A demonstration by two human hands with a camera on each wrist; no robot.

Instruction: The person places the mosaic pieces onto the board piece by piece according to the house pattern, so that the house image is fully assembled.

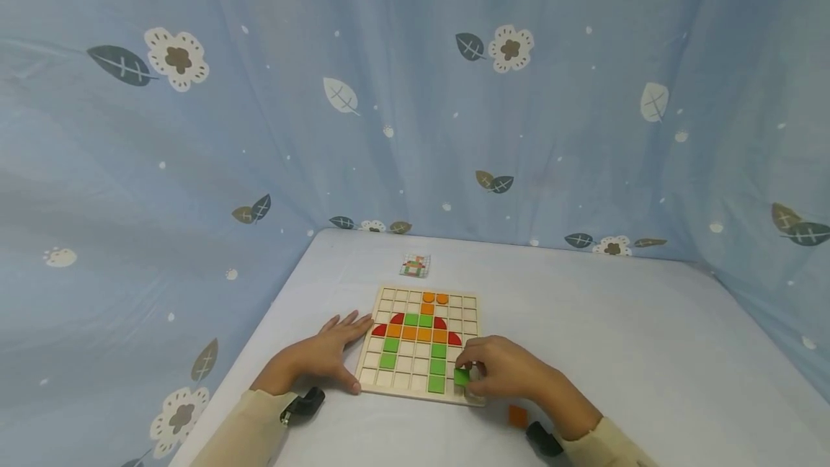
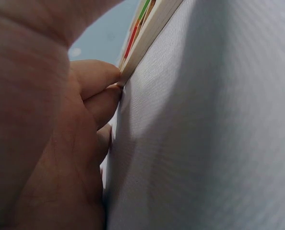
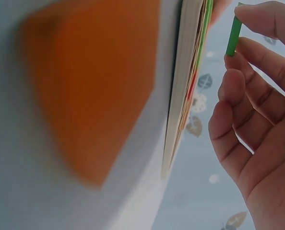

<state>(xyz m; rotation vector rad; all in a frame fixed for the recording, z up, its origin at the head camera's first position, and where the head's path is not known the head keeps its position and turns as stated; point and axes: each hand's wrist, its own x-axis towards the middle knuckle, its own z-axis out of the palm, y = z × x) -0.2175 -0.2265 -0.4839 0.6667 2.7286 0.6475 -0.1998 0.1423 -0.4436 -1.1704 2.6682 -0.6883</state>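
Note:
A wooden grid board (image 1: 402, 380) lies on the white cloth, with green, orange and red pieces set in its squares. My left hand (image 1: 327, 353) is spread at the board's left side; in the left wrist view its fingertips meet the board's wooden edge (image 2: 149, 38). Over the board's near right corner, my right hand (image 1: 509, 367) pinches a green square tile (image 1: 462, 377) between thumb and fingers. The right wrist view shows this tile (image 3: 234, 33) edge-on, raised off the board.
A loose orange tile (image 1: 517, 416) lies on the cloth below the right hand, near the right wrist camera (image 1: 543, 439). Behind the board sits a small pattern card (image 1: 415, 266). Blue printed curtain (image 1: 415, 92) surrounds the table's back and sides.

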